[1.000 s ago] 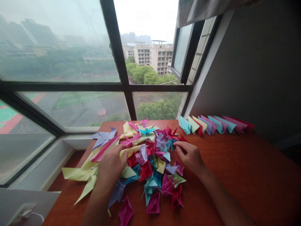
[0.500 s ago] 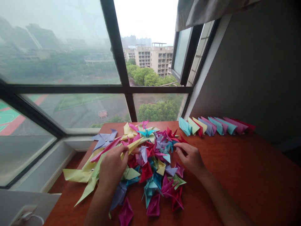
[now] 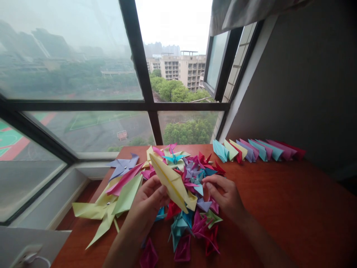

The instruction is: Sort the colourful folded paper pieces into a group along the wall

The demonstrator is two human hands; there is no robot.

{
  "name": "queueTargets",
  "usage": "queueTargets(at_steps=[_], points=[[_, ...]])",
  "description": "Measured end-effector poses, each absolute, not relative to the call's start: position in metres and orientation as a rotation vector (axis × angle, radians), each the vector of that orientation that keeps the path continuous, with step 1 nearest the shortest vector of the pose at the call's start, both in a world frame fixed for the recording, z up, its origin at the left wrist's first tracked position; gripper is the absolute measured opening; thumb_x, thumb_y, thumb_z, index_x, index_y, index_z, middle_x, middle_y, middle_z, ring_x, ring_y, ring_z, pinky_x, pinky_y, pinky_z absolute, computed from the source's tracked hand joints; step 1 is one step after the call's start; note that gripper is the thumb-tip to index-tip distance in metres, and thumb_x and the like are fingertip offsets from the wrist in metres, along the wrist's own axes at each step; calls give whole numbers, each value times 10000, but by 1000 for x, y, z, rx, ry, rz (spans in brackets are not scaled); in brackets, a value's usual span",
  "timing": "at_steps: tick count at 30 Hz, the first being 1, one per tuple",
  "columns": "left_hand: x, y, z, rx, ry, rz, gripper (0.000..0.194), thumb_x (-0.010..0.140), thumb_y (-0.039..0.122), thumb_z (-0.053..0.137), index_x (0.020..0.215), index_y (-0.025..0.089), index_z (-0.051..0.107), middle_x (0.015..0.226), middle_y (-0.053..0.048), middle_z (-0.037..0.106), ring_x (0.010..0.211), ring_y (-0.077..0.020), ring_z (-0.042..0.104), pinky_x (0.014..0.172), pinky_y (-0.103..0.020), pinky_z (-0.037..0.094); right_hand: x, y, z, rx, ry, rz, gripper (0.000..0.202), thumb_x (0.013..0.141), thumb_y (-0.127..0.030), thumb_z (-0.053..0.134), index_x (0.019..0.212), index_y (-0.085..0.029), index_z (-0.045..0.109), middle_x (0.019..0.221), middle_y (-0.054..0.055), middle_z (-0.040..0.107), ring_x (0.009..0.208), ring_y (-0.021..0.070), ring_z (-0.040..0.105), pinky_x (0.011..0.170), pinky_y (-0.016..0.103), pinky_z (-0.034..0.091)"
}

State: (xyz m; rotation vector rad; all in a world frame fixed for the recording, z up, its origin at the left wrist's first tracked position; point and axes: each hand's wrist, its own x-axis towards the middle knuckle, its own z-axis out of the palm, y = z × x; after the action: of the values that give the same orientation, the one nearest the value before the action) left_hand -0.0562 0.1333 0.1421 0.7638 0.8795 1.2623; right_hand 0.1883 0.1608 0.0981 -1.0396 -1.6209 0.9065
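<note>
My left hand grips a pale yellow paper plane, long and pointed, with a crease along its middle. It is tilted above a heap of folded paper. My right hand is by the heap's right side, thumb and index fingertips together; whether anything is between them is hidden. Near those fingertips lie blue and teal folded pieces. The heap holds a turquoise paper crane, a teal folded piece and magenta paper boats. Left of it lie a yellow pinwheel and a light green plane.
A row of coloured paper planes stands at the back right of the brown table. Behind the table is a dark window frame. A purple pinwheel lies at the back left, above a pink paper plane.
My left hand has lifted the yellow paper plane and turned its broad face into view. The light green plane beneath now shows more. My right hand has come slightly nearer and to the left.
</note>
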Motion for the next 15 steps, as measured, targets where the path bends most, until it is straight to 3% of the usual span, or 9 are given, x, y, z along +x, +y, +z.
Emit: queueTargets(at_steps=[3,7,15], points=[[-44,129,138,782,827,1141,241,775,321,829,920,174,705,769,-15,698,605,-98,597,572,-188,482,176,151,100,-897,-1491,1266,296,958,-446,549,1048,-214,708,910,53,711,686,160,649,594,257,516],[-34,128,135,929,887,1066,219,827,336,786,929,165,695,690,-4,675,565,-92,586,508,-165,415,163,144,98,-770,-1309,1629,491,918,-595,553,1231,-222,624,1002,73,704,815,200,677,634,269,522],[-32,124,139,1048,921,1027,293,856,385,744,1051,170,701,699,-11,671,543,-112,604,451,-171,352,169,146,103,-662,-1300,1733,518,901,-580,606,1297,-247,573,1174,81,651,1028,222,636,817,297,511]])
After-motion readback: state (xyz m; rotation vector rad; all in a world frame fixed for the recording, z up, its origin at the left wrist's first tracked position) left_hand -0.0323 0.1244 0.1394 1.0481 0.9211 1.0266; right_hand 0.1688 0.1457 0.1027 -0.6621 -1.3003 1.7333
